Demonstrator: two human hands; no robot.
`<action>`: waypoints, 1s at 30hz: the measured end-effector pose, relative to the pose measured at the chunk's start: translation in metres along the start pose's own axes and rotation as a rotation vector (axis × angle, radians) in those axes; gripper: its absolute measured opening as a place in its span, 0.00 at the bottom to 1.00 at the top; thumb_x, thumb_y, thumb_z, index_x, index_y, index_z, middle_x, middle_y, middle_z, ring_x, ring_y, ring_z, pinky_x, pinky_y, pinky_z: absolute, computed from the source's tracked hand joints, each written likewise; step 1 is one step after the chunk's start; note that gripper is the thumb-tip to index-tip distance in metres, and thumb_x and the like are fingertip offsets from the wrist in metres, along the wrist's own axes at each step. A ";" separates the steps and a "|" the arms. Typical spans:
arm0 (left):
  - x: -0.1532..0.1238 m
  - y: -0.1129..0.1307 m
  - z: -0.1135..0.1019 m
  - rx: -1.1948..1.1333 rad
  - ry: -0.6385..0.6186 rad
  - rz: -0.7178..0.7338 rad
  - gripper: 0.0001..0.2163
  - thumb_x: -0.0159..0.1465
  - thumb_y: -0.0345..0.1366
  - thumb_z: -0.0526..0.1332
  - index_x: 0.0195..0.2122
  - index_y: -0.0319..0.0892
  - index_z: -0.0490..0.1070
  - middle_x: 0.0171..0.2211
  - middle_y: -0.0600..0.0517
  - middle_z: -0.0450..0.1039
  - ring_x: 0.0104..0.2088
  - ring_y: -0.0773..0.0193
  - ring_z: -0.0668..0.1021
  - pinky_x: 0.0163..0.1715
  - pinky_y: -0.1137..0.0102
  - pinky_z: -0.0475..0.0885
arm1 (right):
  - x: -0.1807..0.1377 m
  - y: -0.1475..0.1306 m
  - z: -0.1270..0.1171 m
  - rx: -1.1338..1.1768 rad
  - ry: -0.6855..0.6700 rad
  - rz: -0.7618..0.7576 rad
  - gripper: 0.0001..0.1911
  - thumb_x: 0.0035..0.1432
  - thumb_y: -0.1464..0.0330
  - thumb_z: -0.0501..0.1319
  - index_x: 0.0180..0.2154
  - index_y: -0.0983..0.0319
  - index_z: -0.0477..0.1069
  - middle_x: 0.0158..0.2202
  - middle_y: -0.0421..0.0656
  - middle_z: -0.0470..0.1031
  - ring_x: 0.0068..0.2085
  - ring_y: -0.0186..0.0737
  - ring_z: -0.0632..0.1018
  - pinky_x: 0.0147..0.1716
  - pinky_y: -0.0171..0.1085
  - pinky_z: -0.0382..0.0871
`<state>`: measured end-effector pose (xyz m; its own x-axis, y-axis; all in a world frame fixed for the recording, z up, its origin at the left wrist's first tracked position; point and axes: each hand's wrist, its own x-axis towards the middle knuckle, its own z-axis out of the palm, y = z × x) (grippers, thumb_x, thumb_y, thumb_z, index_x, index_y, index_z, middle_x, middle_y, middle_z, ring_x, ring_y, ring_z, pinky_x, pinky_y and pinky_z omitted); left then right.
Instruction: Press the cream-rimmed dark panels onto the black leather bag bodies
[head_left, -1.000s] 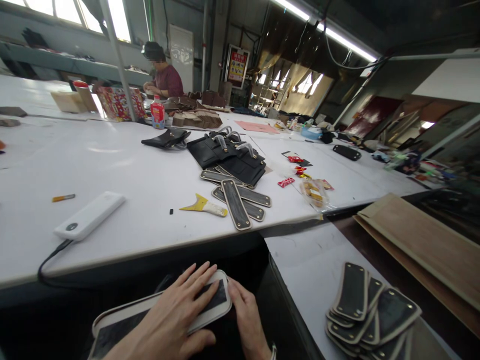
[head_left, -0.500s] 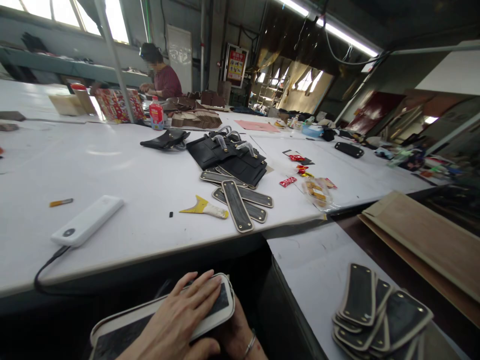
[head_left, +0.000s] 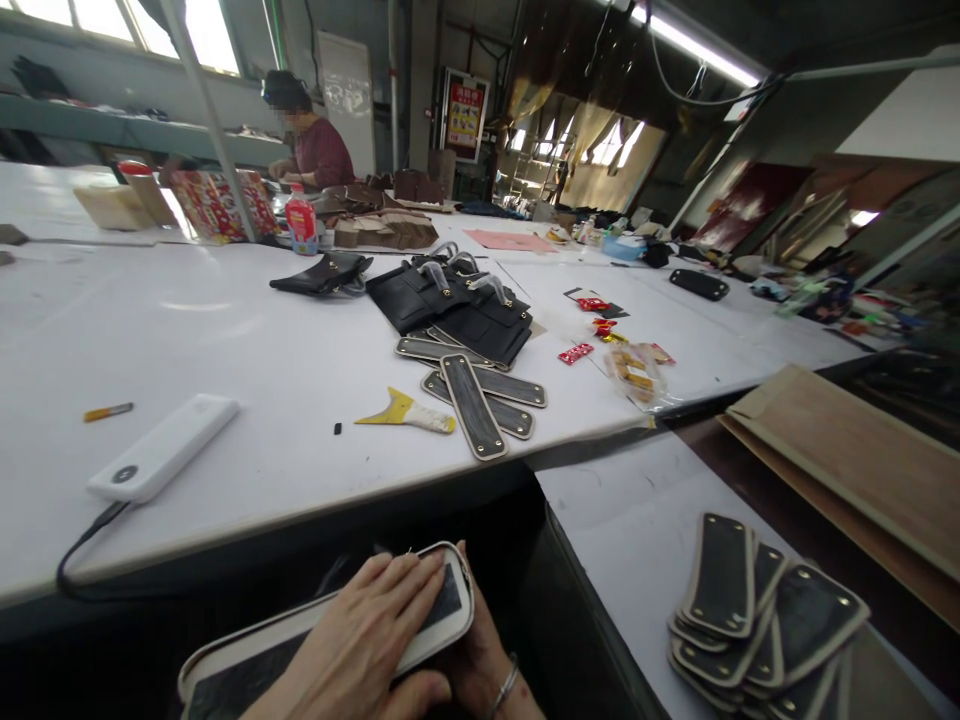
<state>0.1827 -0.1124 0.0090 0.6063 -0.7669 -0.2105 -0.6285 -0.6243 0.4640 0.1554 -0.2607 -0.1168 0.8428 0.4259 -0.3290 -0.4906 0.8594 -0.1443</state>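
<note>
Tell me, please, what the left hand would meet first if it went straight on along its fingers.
Probably the right hand, at the rounded end of the long cream-rimmed black panel; exact depth is unclear.

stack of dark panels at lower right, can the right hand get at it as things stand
Probably yes: nothing visible blocks the way from the right hand to the stack, though that hand must likely first leave the pale-edged piece it touches.

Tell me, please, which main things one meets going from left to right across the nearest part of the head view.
White power bank, left hand, right hand, stack of light-edged black panels.
</note>
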 end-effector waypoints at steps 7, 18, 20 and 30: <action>0.001 0.011 -0.012 0.055 0.042 0.066 0.24 0.59 0.36 0.66 0.56 0.57 0.64 0.65 0.50 0.57 0.58 0.48 0.68 0.54 0.52 0.65 | -0.008 0.003 0.005 -0.048 0.022 -0.022 0.33 0.62 0.46 0.54 0.49 0.68 0.74 0.44 0.50 0.78 0.48 0.45 0.75 0.53 0.41 0.62; 0.005 0.013 -0.003 0.083 0.034 0.083 0.30 0.55 0.34 0.70 0.57 0.55 0.62 0.66 0.43 0.54 0.62 0.44 0.62 0.57 0.47 0.58 | -0.008 -0.002 0.011 -0.074 0.104 -0.058 0.28 0.59 0.46 0.59 0.43 0.65 0.76 0.39 0.46 0.78 0.44 0.43 0.76 0.46 0.38 0.65; 0.005 0.015 -0.005 0.067 0.046 0.081 0.29 0.55 0.34 0.71 0.55 0.56 0.63 0.64 0.45 0.57 0.60 0.45 0.64 0.56 0.48 0.59 | -0.010 -0.003 0.014 -0.087 0.091 -0.044 0.29 0.58 0.45 0.59 0.43 0.64 0.76 0.39 0.46 0.78 0.45 0.44 0.75 0.46 0.39 0.66; 0.004 0.015 -0.005 0.005 0.106 0.070 0.18 0.58 0.42 0.68 0.49 0.54 0.68 0.59 0.47 0.64 0.54 0.48 0.68 0.52 0.51 0.62 | -0.014 -0.010 0.016 -0.138 0.093 0.023 0.28 0.62 0.48 0.54 0.44 0.66 0.76 0.43 0.49 0.78 0.44 0.47 0.76 0.45 0.41 0.67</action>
<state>0.1787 -0.1241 0.0196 0.6088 -0.7887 -0.0852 -0.6735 -0.5706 0.4699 0.1521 -0.2704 -0.0957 0.8100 0.4115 -0.4177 -0.5407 0.7998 -0.2605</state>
